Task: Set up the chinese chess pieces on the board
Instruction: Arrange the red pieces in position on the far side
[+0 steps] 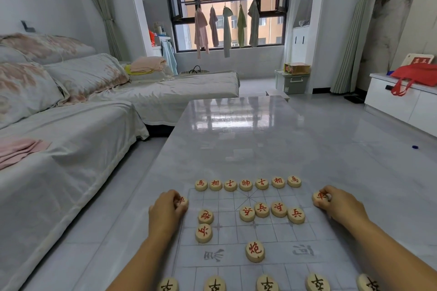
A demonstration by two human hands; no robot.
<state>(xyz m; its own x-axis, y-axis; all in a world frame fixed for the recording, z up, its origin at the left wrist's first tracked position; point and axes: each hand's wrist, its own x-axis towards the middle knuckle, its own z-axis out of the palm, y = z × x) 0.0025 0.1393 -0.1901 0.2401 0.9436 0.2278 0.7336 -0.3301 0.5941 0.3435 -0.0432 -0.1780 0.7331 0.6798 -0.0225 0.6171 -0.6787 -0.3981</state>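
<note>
a red chariot piece (181,201) was pinched in the curled left hand (165,210) at the board's (227,222) far-left edge; another red chariot (319,197) was gripped in the curled right hand (338,207) at the far-right edge. seven red pieces (246,183) were lined along the back row.

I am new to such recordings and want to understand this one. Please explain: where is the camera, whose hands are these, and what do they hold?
No machine is here. The picture comes from a camera worn on a person's head, looking down, so both arms are that person's own. On the grey table lies a chess board. Seven red pieces form a row at its far edge, loose red pieces lie in the middle, and black-lettered pieces line the near edge. The left hand grips a red chariot piece at the board's left; the right hand grips a second chariot piece at its right.
</note>
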